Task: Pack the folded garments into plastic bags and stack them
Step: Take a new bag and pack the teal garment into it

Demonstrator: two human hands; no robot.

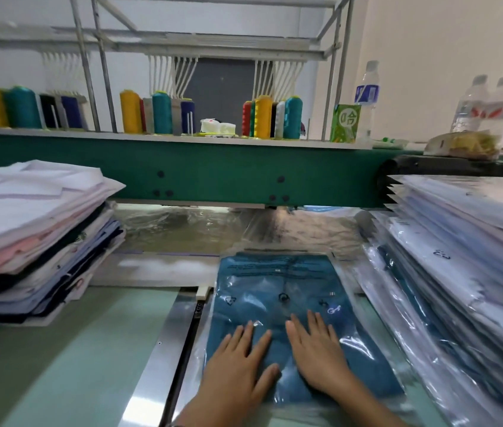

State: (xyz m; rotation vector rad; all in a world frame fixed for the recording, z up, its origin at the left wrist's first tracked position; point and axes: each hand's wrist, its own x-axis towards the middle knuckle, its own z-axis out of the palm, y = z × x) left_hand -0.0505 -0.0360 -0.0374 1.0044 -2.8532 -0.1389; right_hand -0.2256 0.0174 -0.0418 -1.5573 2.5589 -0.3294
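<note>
The left grip (238, 362) and right grip (318, 349) lie side by side, fingers spread flat, pressing on a bagged teal garment (275, 285) on the desk (74, 349). Left of the left grip sits a stack of folded garments (34, 235). Right of the right grip leans a stack of bagged garments (459, 257). Beyond the fingertips, thread cones (262, 117) stand on a green machine (213, 171).

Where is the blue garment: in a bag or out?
In. A glossy plastic bag with printed text and symbols covers the blue garment; left hand and right hand lie flat on it. Sealed or not: cannot tell.
</note>
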